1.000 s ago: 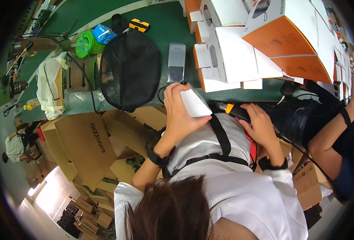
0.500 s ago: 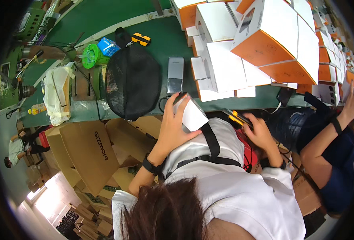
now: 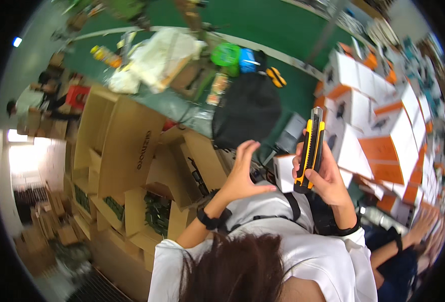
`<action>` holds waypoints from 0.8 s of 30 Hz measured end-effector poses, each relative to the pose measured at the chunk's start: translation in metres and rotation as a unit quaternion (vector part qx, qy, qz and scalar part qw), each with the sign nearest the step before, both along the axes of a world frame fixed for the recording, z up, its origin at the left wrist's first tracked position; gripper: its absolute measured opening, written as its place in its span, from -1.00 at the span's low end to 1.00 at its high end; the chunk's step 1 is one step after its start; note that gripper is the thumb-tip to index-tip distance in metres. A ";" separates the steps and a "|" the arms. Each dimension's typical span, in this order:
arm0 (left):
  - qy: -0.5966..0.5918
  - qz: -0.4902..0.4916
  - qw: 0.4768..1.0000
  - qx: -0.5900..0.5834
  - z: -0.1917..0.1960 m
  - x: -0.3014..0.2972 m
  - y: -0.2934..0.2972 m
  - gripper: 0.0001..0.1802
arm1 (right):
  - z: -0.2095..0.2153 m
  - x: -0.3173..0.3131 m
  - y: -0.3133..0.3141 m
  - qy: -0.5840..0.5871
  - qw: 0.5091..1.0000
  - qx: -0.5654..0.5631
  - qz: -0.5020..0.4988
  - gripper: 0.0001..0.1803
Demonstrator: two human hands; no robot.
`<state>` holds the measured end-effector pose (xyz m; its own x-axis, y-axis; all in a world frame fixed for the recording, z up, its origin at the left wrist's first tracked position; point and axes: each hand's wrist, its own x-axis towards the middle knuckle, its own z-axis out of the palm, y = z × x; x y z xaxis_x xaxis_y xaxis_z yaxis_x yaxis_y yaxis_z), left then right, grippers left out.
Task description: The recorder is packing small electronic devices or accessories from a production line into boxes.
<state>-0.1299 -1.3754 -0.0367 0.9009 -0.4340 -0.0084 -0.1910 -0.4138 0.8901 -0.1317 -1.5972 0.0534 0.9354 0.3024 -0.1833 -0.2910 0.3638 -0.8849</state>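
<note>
My right hand point(image 3: 328, 178) is closed around a yellow and black utility knife point(image 3: 310, 146), which stands upright in front of me. My left hand point(image 3: 242, 173) is raised beside it with fingers spread and nothing in its grasp. A small white box point(image 3: 284, 172) sits between the two hands, just past the left thumb; I cannot tell what supports it. A black strap crosses my white top below the hands.
A black bag point(image 3: 247, 113) lies on the green table point(image 3: 303, 35). White and orange boxes point(image 3: 383, 121) are stacked on the right. Open brown cartons point(image 3: 132, 146) stand on the left. Another person's arm point(image 3: 408, 241) is at lower right.
My right hand has come up from my lap holding the knife upright. My left hand has opened and no longer grips the white box. The view has swung to the left.
</note>
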 end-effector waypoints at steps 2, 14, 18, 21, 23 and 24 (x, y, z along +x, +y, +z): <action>0.093 -0.001 0.975 -0.203 0.017 -0.008 0.008 -0.02 | -0.002 0.012 0.031 -0.036 0.998 -0.020 0.047 -0.22; 0.216 0.389 0.834 -0.327 -0.040 0.004 0.134 -0.84 | -0.028 0.046 0.043 -0.266 0.816 -0.460 0.226 -0.39; 0.204 0.432 0.850 -0.222 -0.075 0.101 0.218 -0.72 | -0.038 0.018 0.011 -0.275 0.762 -0.537 0.236 -0.46; 0.265 0.461 0.840 -0.104 -0.076 0.148 0.239 -0.25 | -0.045 -0.003 0.006 -0.270 0.790 -0.524 0.170 -0.45; 0.241 0.571 0.785 -0.015 -0.082 0.163 0.236 -0.24 | -0.043 -0.017 0.009 -0.257 0.792 -0.537 0.132 -0.48; 0.242 0.571 0.784 -0.015 -0.084 0.159 0.239 -0.24 | -0.038 -0.017 0.010 -0.262 0.789 -0.538 0.138 -0.50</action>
